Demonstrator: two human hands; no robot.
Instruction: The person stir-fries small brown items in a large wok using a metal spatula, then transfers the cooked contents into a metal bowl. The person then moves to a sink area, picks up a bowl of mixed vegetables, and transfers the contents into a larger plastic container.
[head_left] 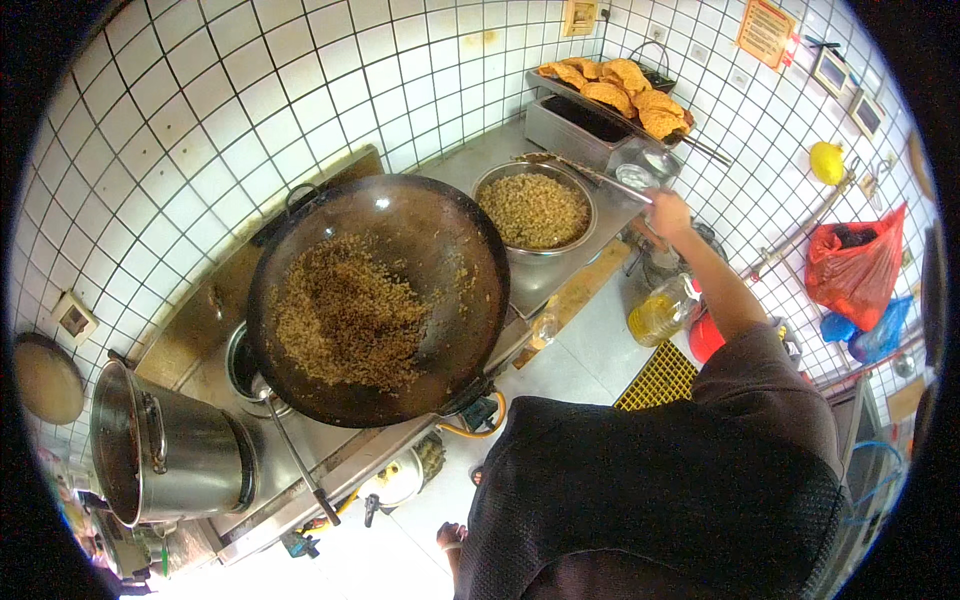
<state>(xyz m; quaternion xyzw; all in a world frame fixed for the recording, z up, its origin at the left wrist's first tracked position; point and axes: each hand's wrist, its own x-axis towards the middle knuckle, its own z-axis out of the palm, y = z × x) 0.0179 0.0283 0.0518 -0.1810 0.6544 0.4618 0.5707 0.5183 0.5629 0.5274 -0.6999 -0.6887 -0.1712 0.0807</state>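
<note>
"What's nearest?"

"The right hand (668, 214), fingers curled firmly round the handle of a long-handled tool (622, 187). The left hand is out of sight, so I can't tell about its fingers."

"How would that tool handle?"

"Stiff and fairly light, I'd guess, but front-heavy once loaded. The bare end is the place to grip; the head looks coated with food."

"Where's the head?"

"At the far rim of the steel bowl (548, 251). It's blurred from here, so I can't swear it touches."

"And the bowl?"

"Well filled with loose brown crumbly food (535, 212), so probably heavy; I'd take it under the rim, both sides. The dark wok (460, 330) at its left holds more, and looks bulky and slick."

"Underneath?"

"A metal counter (450, 160). Farther off, golden fried pieces (625, 80) are piled above a steel container (565, 130), against a white tiled wall (450, 70)."
</note>
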